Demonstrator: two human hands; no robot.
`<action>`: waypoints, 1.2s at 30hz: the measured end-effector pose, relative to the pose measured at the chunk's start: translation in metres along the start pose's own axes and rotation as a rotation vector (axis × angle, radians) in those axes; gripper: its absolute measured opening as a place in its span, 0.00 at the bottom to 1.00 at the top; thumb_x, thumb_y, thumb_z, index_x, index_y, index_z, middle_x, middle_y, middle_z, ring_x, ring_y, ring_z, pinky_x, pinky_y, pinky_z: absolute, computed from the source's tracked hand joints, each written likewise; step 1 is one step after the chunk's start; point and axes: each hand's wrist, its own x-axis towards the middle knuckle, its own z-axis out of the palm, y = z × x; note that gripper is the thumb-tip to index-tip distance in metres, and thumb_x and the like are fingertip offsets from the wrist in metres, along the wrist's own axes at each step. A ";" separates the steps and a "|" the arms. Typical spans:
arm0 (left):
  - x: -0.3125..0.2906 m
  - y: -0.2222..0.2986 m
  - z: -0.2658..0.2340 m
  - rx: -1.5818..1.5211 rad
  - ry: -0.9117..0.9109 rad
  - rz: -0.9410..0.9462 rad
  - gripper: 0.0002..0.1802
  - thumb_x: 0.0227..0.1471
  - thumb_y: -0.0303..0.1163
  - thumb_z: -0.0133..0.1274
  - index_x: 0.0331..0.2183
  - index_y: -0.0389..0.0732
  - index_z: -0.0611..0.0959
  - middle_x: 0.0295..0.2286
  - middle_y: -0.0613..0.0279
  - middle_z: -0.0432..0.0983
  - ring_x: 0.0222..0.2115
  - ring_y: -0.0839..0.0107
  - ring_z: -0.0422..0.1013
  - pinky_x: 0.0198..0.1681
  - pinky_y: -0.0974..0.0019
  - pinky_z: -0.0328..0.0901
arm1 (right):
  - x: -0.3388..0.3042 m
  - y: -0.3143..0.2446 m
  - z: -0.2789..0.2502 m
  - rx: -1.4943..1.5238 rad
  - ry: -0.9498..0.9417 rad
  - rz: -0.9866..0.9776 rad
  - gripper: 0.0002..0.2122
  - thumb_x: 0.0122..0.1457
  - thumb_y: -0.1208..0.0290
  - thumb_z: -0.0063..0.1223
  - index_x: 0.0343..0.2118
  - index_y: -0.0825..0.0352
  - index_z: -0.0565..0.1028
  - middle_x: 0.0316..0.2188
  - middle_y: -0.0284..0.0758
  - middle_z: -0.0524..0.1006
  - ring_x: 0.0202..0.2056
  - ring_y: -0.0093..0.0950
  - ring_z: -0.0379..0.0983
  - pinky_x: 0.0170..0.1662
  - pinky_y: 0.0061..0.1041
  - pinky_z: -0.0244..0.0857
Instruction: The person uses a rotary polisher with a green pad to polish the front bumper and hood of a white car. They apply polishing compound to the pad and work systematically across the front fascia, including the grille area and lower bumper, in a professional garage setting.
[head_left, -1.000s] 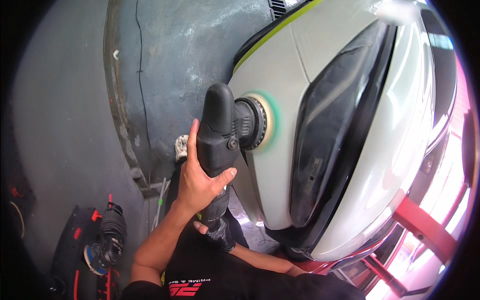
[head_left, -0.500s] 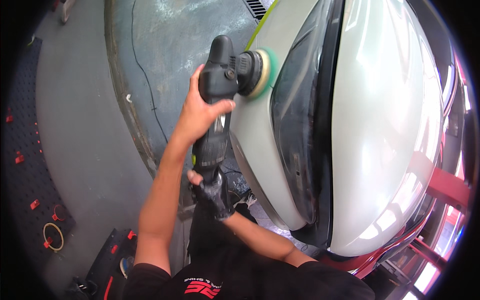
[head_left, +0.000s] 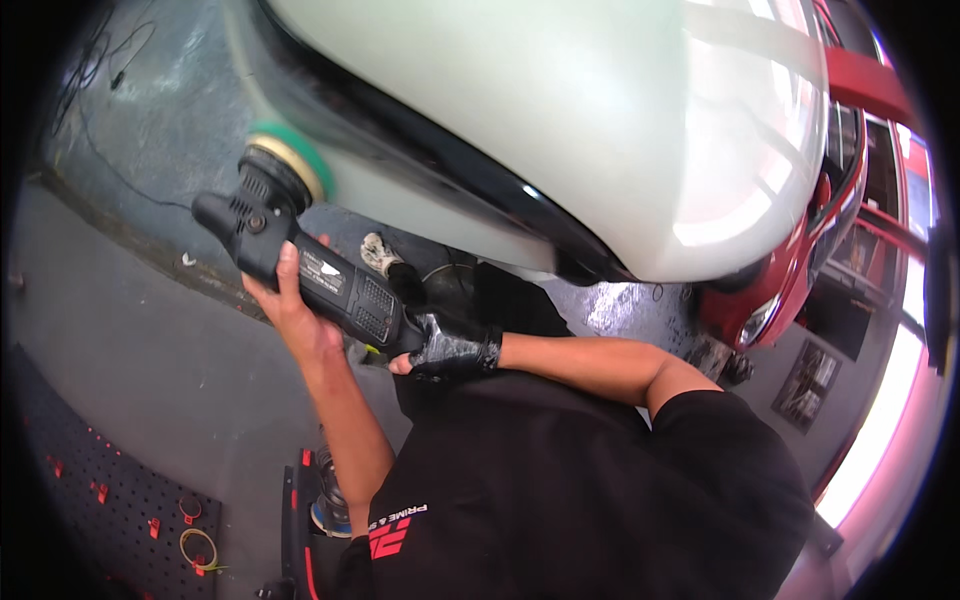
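Both my hands are on a black car polisher, held at a slant at the left of the head view. My bare left hand is wrapped round the body just behind the polisher head. My right hand, in a black glove with whitish smears, grips the rear end of the handle. A green and cream foam pad sits on the polisher head. Its face is against or very close to the pale car bumper; contact cannot be made out. Above runs a dark glossy trim strip below the pale body panel.
A cable trails over the grey floor. At lower left are a black pegboard with red hooks and a rack holding another blue-backed tool. A red car stands at right. My shoe shows below the bumper.
The view has turned, so the car now lies across the top. The polisher has swung from near upright to a leftward slant, both hands still on it.
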 end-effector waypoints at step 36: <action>-0.103 -0.095 -0.011 -0.187 0.519 0.225 0.49 0.46 0.23 0.65 0.64 0.40 0.56 0.45 0.54 0.71 0.38 0.70 0.75 0.40 0.64 0.74 | -0.039 0.039 -0.098 -0.628 -0.335 0.298 0.13 0.55 0.62 0.69 0.33 0.65 0.78 0.24 0.26 0.76 0.27 0.15 0.72 0.30 0.22 0.69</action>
